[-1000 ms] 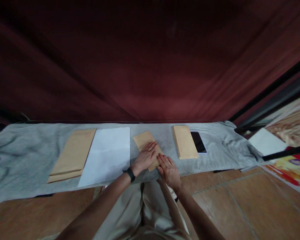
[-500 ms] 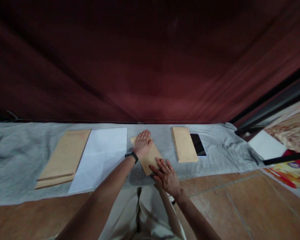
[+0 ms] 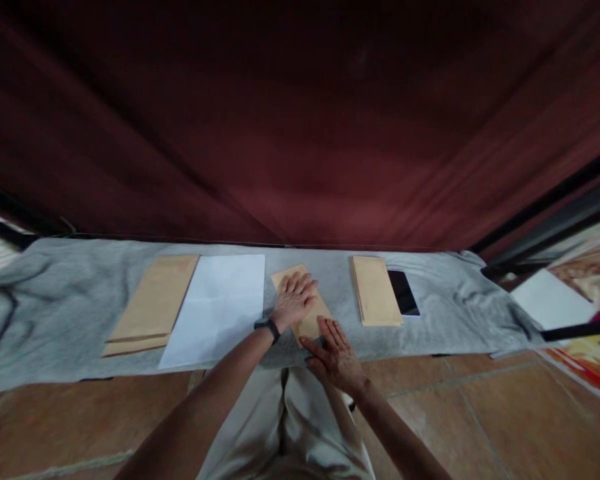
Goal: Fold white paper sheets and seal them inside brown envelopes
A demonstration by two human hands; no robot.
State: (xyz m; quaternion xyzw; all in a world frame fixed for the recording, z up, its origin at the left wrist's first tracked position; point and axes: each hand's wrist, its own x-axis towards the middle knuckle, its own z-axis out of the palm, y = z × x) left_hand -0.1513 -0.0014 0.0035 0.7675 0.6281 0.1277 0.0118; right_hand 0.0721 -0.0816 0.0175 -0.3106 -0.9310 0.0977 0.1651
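Observation:
A brown paper envelope [image 3: 310, 325] lies slanted on the grey cloth in front of me. Flat across its middle rests my left hand [image 3: 296, 299], fingers stretched out, a dark watch on the wrist. My right hand [image 3: 336, 353] lies at the envelope's near right corner, its fingers extended and touching the paper. Neither hand grips anything. To the left is a stack of white paper [image 3: 225, 300], with larger brown envelopes [image 3: 155, 297] beside it. On the right sits a small pile of brown envelopes [image 3: 377, 290].
A dark phone [image 3: 405, 293] lies right of the envelope pile. Grey cloth [image 3: 450, 300] covers the narrow surface, with a dark red curtain [image 3: 300, 167] behind it. At the far right are a dark frame bar [image 3: 580, 331] and a colourful printed sheet [image 3: 590, 357].
My left hand has slid from the envelope's far left edge toward its middle, uncovering the far corner. My right hand stays at the near right corner. The view has shifted slightly.

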